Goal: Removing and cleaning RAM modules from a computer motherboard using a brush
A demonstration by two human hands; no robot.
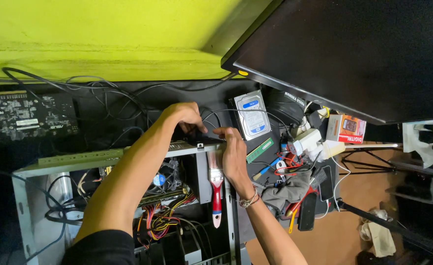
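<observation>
Nearest the camera, both forearms reach away over an open computer case (128, 196), whose bottom edge is cut off by the frame. Inside it a tangle of yellow, red and black wires (165, 221) lies under the left forearm, which hides much of the interior. A paintbrush (216, 184) with a red handle rests on the case just toward the camera from the right hand, bristles pointing at it.

The right hand (235, 154), a cord bracelet on its wrist, curls its fingers onto the near right end of a flat black part (200, 139) at the far top edge of the case. The left hand (183, 117) bends over the part from the far left side, fingertips pressing down on it. Both hands are closed on it, but their fingers cover most of it, so its kind is hard to make out.

Right of the grip lie a green memory stick (260, 150), a grey cloth (287, 190) and a heap of small tools and plugs too crowded to sort. Just beyond the grip a hard drive (252, 114) lies flat. Far left sits a dark circuit board (27, 115), partly cut off. A monitor (354, 54) fills the far right, and a yellow-green wall (103, 34) stands behind.
</observation>
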